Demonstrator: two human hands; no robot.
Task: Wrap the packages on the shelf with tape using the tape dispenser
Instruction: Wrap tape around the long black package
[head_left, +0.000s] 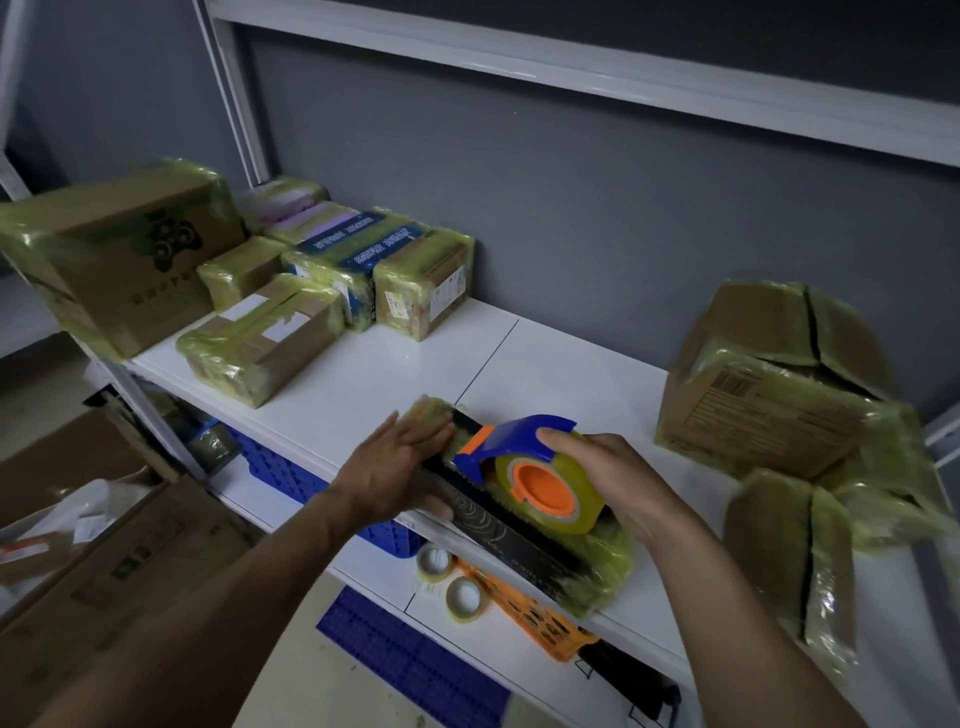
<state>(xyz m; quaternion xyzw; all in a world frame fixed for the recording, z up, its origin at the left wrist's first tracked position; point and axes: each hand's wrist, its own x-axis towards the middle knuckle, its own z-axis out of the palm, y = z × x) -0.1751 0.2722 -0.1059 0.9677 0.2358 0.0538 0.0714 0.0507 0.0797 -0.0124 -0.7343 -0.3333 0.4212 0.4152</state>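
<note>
Left hand (395, 467) presses package (496, 527); white shelf (545, 374), grey wall (571, 208).

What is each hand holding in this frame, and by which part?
The right hand grips the tape dispenser round its roll's far side, thumb on top. The left hand only presses flat on the black package.

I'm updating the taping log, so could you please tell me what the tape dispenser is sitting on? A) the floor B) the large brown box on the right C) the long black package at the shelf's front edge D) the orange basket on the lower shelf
C: the right hand grips the tape dispenser on top of the long black package, whose far end the left hand presses flat.
</note>
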